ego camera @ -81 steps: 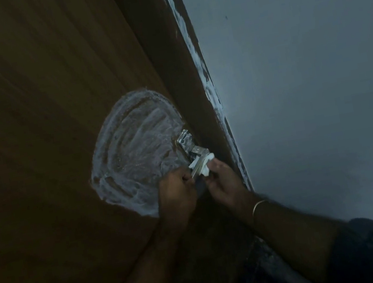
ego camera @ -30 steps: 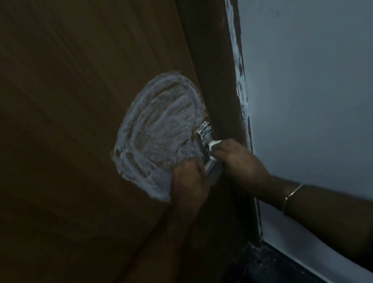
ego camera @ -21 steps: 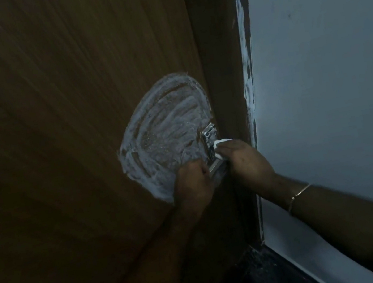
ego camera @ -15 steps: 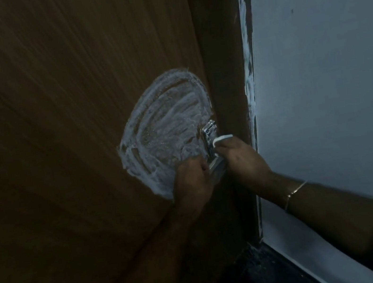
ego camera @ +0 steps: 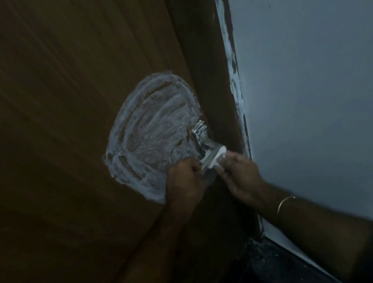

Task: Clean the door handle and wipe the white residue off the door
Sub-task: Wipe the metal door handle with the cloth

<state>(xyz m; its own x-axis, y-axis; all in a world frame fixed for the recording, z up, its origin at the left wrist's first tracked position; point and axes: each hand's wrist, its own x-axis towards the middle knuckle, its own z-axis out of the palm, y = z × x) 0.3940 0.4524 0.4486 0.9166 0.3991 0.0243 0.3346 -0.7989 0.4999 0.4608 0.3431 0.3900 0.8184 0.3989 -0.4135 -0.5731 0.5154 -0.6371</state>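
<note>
A brown wooden door (ego camera: 51, 115) carries a round patch of smeared white residue (ego camera: 151, 132) beside its right edge. A shiny metal handle (ego camera: 202, 136) sticks out at the patch's lower right. My left hand (ego camera: 184, 184) grips the lower end of the handle, fingers curled round it. My right hand (ego camera: 241, 176) pinches a small white wipe (ego camera: 218, 159) against the handle's outer end. A thin bangle (ego camera: 284, 202) sits on my right wrist.
The dark door frame (ego camera: 206, 63) runs up right of the handle, with a white paint-smeared strip (ego camera: 233, 70) along its edge. A pale blue-grey wall (ego camera: 317, 68) fills the right side. Dark floor (ego camera: 265, 272) shows at the bottom.
My right hand has slid down and outward along the handle with the wipe, baring the handle's upper plate. My left hand has kept its grip. The view has shifted slightly.
</note>
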